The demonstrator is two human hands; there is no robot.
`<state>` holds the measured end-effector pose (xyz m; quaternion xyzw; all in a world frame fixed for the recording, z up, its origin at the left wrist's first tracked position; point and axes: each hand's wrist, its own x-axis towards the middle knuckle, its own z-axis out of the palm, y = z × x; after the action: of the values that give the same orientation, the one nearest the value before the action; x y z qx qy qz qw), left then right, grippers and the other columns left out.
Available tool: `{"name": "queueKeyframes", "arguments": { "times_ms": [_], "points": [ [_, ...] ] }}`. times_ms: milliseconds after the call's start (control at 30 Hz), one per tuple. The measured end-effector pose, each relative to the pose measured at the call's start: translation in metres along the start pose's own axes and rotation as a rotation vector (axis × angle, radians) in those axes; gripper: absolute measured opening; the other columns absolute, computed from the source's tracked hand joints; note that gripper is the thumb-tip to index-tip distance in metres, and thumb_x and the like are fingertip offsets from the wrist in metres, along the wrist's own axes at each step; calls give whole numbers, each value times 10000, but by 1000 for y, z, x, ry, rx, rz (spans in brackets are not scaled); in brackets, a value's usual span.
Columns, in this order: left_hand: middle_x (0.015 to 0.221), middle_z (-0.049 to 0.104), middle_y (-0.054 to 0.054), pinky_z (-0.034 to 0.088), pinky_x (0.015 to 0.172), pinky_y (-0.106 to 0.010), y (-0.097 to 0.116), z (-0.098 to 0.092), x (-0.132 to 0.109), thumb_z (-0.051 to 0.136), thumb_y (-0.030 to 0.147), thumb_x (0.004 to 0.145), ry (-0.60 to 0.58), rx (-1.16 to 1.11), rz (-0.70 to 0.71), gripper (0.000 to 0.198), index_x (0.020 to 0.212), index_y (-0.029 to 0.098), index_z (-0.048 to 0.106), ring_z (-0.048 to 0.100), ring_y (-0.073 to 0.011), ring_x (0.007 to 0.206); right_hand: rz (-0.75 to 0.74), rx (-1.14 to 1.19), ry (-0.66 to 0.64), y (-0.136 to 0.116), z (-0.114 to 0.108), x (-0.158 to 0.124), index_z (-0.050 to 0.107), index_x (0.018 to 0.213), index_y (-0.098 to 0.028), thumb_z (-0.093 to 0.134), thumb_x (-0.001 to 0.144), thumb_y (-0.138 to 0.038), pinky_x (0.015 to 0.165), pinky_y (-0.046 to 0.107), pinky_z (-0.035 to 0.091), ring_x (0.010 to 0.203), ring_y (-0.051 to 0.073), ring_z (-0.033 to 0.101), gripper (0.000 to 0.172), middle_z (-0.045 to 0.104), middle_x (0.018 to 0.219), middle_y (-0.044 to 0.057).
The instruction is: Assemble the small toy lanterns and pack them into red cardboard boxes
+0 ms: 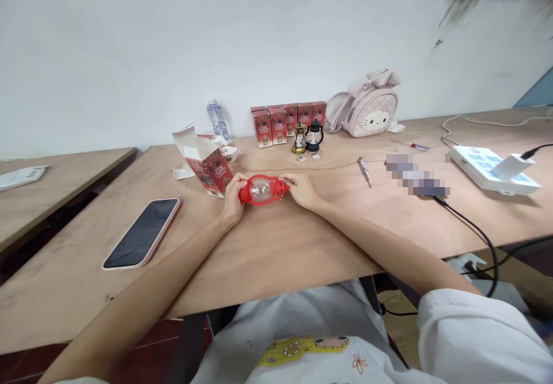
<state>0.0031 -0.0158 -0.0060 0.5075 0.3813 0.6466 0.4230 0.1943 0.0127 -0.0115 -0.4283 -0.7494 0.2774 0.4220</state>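
A small red toy lantern (261, 190) with a clear globe lies on its side on the wooden table (276, 246). My left hand (234, 196) is closed round its left end, the base. My right hand (301, 189) grips its right end, the top. An opened red printed box (210, 168) lies just left of my left hand. Behind the lantern stand a gold lantern (299, 139) and a black lantern (314, 135).
A phone (142, 232) lies face up at the left. A row of red boxes (287, 122), a water bottle (218, 120) and a pink bag (367, 107) stand by the wall. A screwdriver (364, 171), a white power strip (492, 169) and a black cable (475, 231) lie at the right.
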Motion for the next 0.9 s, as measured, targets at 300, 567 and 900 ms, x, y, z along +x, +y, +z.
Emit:
{"name": "queueKeyframes", "arguments": {
  "times_ms": [300, 567, 900],
  "points": [
    [653, 504, 17, 355, 580, -241, -2, -6, -3, 529, 303, 656, 12, 218, 186, 115, 681, 191, 526, 454, -132, 620, -128, -689, 140, -4, -2, -4, 707, 956, -214, 430, 971, -345, 786, 278, 376, 721, 172, 663, 307, 748, 790, 62],
    [667, 519, 7, 383, 611, -265, 3, -3, -6, 506, 303, 649, 52, 322, 287, 110, 688, 201, 520, 466, -155, 660, -187, -672, 166, 1, -1, -3, 695, 945, -215, 430, 973, -374, 797, 274, 356, 787, 166, 663, 310, 749, 834, 51],
    [683, 517, 6, 377, 623, -270, 4, -3, -7, 506, 314, 657, 8, 325, 291, 116, 699, 206, 508, 457, -157, 670, -122, -690, 168, 0, -1, -4, 712, 972, -223, 443, 967, -373, 809, 287, 363, 765, 172, 662, 308, 755, 841, 55]
  ]
}}
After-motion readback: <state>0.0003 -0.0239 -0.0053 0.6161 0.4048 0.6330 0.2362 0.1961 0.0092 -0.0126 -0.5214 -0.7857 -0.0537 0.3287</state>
